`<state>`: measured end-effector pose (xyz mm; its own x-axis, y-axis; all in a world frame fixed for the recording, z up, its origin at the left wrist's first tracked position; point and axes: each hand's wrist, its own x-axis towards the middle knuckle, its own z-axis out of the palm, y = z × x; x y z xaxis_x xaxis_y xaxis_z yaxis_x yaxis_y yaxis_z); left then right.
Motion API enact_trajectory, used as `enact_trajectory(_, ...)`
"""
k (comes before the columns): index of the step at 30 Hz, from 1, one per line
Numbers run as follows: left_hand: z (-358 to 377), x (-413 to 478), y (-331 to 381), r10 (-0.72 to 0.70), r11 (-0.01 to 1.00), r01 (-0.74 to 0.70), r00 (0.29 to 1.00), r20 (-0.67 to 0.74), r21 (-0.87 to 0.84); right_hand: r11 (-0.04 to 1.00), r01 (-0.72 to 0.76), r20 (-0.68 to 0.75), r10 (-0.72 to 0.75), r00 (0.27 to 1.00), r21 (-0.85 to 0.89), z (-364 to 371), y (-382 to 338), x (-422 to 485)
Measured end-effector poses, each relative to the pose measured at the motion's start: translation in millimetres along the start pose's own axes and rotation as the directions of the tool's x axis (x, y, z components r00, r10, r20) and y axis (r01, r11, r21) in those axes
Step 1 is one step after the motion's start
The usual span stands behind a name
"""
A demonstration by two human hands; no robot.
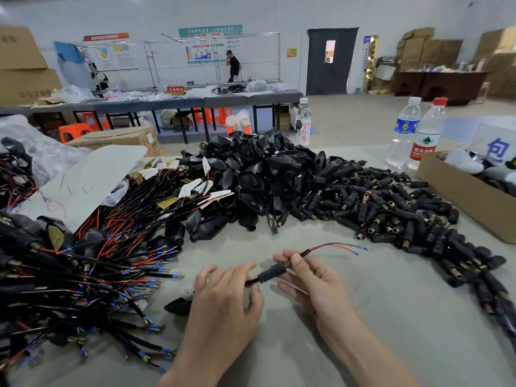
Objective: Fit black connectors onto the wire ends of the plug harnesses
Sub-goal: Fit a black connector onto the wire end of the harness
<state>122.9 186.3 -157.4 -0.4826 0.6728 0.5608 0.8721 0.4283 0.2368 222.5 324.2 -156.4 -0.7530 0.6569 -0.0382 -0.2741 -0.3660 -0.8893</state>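
The harness (pixel 304 252) is held just above the bench (pixel 363 317), between both hands. A single black connector (pixel 272 272) sits on its cable. The left hand (pixel 226 297) pinches the cable just behind the connector. The right hand's (pixel 310 277) fingers (pixel 297 259) are closed on the cable at the connector's front. Two wires (pixel 335 245), one red and one black, fan out free to the right, each ending in a blue tip.

Risks, as I judge them:
- The connector may jam or go on crooked if the hands push it off the cable's line.
- The thin wires could kink or get trapped if the right hand's grip creeps over the split.
- The loose blue tips could snag the connector pile (pixel 391 213) nearby if the harness swings that way.
- A weak left pinch would let the cable slide back instead of seating.

Counts:
- one harness in hand, with one connector and two wires
- three heaps too dense to count: the harness pile (pixel 97 269) on the left, the black shells (pixel 257 169) in the middle, and the connector pile on the right
- three bottles (pixel 303 121) (pixel 406 129) (pixel 427 138)
- one box (pixel 460 196) at the bench's right edge
- two people (pixel 99 76) (pixel 233 65) far behind
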Motion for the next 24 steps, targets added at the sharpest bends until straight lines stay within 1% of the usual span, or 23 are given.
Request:
enact_trajectory(3, 0, -1, 0, 0.047, 0.999, -0.047, 0.998, 0.039, 0.012, 1.000, 0.005, 0.006, -0.005, 1.000, -0.029, 1, 2, -1)
enact_trajectory(7, -1, 1, -3, 0.064, 0.996, -0.065, 0.998, 0.009, 0.057, 0.998, 0.032, -0.008, -0.032, 0.999, -0.046, 0, 1, -1)
enact_trajectory(12, -2, 3, -3, 0.089, 0.990, -0.084, 0.995, -0.041, 0.113, 0.998, 0.068, -0.059, -0.069, 0.996, -0.013, -4, -3, 1)
enact_trajectory(14, -4, 4, -3, 0.083, 0.989, -0.079, 0.996, -0.033, 0.123, 0.996, 0.085, -0.080, -0.086, 0.993, -0.016, -5, -3, 2)
enact_trajectory(17, -8, 4, -4, 0.053, 0.990, -0.053, 0.999, 0.007, 0.133, 0.994, 0.105, -0.153, -0.101, 0.983, 0.019, -9, -6, 5)
enact_trajectory(21, -7, 3, -8, -0.022, 0.999, 0.019, 0.998, 0.062, 0.048, 0.987, 0.116, -0.243, -0.086, 0.966, 0.111, -17, -13, 7)
enact_trajectory(24, -4, 1, -11, -0.052, 0.997, 0.059, 0.991, 0.124, -0.051, 0.976, 0.088, -0.244, -0.037, 0.969, 0.199, -19, -20, 7)
